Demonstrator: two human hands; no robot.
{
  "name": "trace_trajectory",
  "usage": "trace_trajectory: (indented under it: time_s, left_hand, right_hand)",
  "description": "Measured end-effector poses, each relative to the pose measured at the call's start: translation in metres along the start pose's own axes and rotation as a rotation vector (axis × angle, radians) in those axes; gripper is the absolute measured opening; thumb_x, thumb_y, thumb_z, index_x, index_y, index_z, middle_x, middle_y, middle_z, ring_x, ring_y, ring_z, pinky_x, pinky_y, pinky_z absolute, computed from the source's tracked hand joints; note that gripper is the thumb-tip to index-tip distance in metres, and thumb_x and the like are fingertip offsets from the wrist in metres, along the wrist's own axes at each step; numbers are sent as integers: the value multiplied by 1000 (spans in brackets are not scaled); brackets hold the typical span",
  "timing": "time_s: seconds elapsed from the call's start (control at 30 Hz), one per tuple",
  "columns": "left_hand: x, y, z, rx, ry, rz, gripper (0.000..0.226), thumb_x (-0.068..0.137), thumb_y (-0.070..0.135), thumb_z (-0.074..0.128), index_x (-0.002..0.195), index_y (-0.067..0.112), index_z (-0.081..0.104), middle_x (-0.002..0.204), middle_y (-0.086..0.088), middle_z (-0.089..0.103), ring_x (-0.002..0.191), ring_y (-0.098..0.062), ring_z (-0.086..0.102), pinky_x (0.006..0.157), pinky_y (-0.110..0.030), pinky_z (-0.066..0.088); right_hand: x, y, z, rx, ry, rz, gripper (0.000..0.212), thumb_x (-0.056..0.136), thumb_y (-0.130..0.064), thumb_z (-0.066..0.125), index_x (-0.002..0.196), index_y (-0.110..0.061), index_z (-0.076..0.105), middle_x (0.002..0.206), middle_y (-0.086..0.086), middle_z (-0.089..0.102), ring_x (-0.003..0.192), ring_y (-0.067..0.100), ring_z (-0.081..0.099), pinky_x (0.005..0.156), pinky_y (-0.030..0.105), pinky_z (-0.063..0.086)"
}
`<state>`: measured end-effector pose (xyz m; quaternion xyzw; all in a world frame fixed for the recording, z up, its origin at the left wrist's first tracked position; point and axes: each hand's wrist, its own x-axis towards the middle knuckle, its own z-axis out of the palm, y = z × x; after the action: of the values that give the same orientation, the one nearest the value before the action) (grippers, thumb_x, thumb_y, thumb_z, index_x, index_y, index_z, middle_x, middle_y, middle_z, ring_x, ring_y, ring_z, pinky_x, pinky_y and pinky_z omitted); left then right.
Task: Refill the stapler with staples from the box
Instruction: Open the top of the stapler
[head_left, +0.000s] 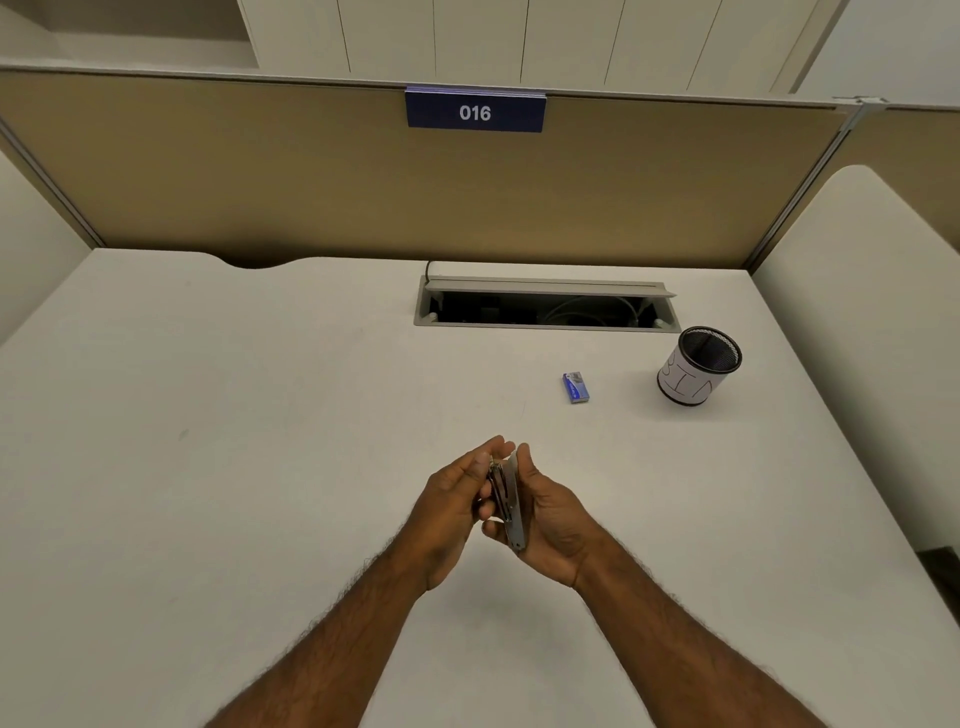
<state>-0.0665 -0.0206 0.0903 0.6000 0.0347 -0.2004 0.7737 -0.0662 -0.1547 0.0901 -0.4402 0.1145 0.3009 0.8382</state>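
Stapler (510, 500) sits upright between both hands, held above the near middle of the white worktop (260, 415), its metal body edge-on to the camera so that whether it is hinged open cannot be told. Right hand (553, 519) cradles it from the right, fingers curled round its back and thumb along the top. Left hand (457, 499) presses against its left side, fingertips pinching near the upper end. Farther back and to the right, well apart from the hands, lies the small blue box (575, 387) of staples, flat on the worktop. Beyond it stands a black mesh cup (698, 366) wrapped in white paper.
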Motion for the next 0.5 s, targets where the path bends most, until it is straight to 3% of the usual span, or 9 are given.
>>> trace_trajectory:
  time_s: [0.1, 0.23, 0.3, 0.4, 0.5]
  left_hand:
    - [1, -4, -1, -55, 45, -34, 34, 96, 34, 43, 124, 21, 58, 89, 11, 72, 78, -7, 63, 82, -24, 50]
    - [1, -6, 1, -215, 112, -73, 38, 99, 32, 37, 123, 9, 54, 105, -9, 70, 89, -23, 58, 78, -33, 52]
    - [3, -7, 4, -314, 138, -93, 39, 99, 33, 36, 122, 8, 55, 111, -9, 71, 92, -22, 66, 76, -31, 55]
    - [7, -6, 11, -461, 180, -148, 42, 98, 38, 38, 117, 10, 62, 103, -6, 73, 78, -11, 68, 64, -21, 50]
    - [12, -9, 15, -606, 197, -195, 45, 96, 42, 40, 107, 9, 70, 101, -7, 74, 90, -16, 71, 72, -26, 57]
  right_hand:
    - [2, 1, 2, -59, 65, -15, 63, 89, -64, 32, 92, -16, 73, 81, 6, 70, 68, 16, 63, 66, 29, 52]
    - [8, 3, 8, -328, 292, -159, 69, 87, -68, 26, 92, -16, 72, 80, 11, 72, 67, 21, 68, 66, 32, 58]
    - [11, 5, 13, -487, 401, -262, 68, 84, -72, 27, 90, -19, 69, 79, 9, 73, 71, 22, 71, 72, 36, 60]
    - [13, 9, 17, -751, 531, -434, 62, 82, -73, 29, 87, -20, 62, 76, -3, 71, 71, 8, 68, 65, 21, 56]
    - [15, 15, 19, -930, 608, -607, 51, 87, -67, 35, 79, -22, 58, 64, -12, 63, 63, 1, 62, 51, 12, 45]
